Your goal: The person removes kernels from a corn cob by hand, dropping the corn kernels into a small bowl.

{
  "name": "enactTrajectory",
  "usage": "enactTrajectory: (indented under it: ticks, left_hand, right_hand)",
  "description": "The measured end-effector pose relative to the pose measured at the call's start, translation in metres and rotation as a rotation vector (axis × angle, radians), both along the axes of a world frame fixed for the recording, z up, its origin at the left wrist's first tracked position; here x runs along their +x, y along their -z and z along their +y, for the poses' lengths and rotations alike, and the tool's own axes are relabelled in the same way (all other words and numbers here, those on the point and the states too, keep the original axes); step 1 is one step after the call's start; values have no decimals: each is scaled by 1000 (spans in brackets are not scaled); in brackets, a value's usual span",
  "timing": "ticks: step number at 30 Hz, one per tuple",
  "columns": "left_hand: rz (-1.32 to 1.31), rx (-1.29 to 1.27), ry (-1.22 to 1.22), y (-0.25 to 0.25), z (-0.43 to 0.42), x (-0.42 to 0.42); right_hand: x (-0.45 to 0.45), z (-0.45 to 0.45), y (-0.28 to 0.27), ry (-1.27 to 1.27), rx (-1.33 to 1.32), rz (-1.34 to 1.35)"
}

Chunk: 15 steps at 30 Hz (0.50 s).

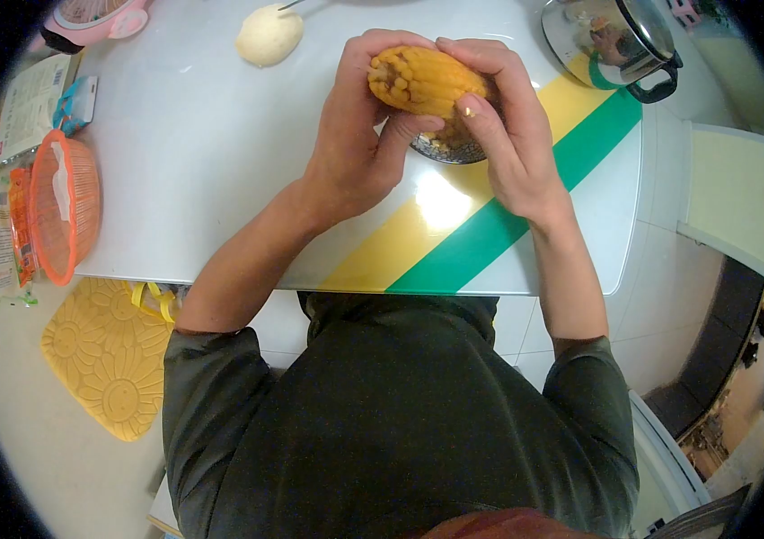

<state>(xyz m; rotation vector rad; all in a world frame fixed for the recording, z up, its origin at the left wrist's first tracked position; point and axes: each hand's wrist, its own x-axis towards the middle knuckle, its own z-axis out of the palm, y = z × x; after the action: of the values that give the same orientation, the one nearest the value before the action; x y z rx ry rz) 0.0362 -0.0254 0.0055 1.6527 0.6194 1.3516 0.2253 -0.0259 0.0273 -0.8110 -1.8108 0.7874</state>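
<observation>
Both hands hold a yellow corn cob [422, 79] above the table. My left hand [359, 126] wraps round the cob's left end, where some kernels are gone. On the right side, my right hand [512, 130] grips the other end, its thumb pressed on the kernels with small bits on the thumb. Beneath the cob sits a dark patterned bowl [450, 156] with loose kernels in it, partly hidden by the hands.
The white table [193, 180] has yellow and green stripes. A pale round piece [269, 36] lies at the back. A lidded glass pot [611, 45] stands back right. At left are an orange basket [81, 202], packets [31, 103] and a pink object [99, 25].
</observation>
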Motion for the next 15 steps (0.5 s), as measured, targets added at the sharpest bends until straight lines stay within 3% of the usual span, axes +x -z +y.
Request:
enactTrajectory:
  ticks: [15]
  left_hand:
    - [2,30,-10,0,2,1]
  right_hand:
    - [-1,-2,-1,12,-23,16]
